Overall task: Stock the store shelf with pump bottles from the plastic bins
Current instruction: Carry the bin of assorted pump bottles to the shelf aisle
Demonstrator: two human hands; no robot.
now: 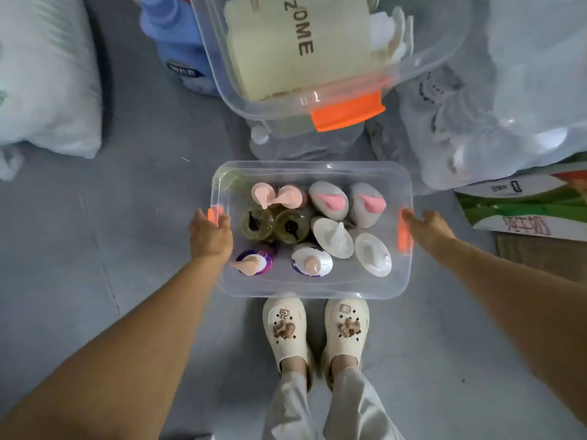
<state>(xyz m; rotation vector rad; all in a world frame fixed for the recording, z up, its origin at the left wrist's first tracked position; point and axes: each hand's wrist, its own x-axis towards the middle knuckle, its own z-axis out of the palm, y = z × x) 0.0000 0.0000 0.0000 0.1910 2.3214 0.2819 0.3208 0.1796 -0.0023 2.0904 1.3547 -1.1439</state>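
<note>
Your left hand (209, 233) grip's clamped on the clear rectangular plastic bin (317, 291); right hand (427, 226) grip I can't tell. Seat it, then lift level, pump bottles (332, 238) upright.

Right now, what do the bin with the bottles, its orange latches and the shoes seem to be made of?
Bin: clear glossy plastic, likely; the pump bottles show through its walls. Orange latches: opaque, smooth plastic by their look. Shoes: matte cream foam or rubber, probably, with moulded holes.

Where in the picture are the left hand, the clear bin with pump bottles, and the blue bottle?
left hand (210, 235): head view, back of the hand.
clear bin (317, 292): head view, near rim.
blue bottle (174, 39): head view, upper body.
</note>
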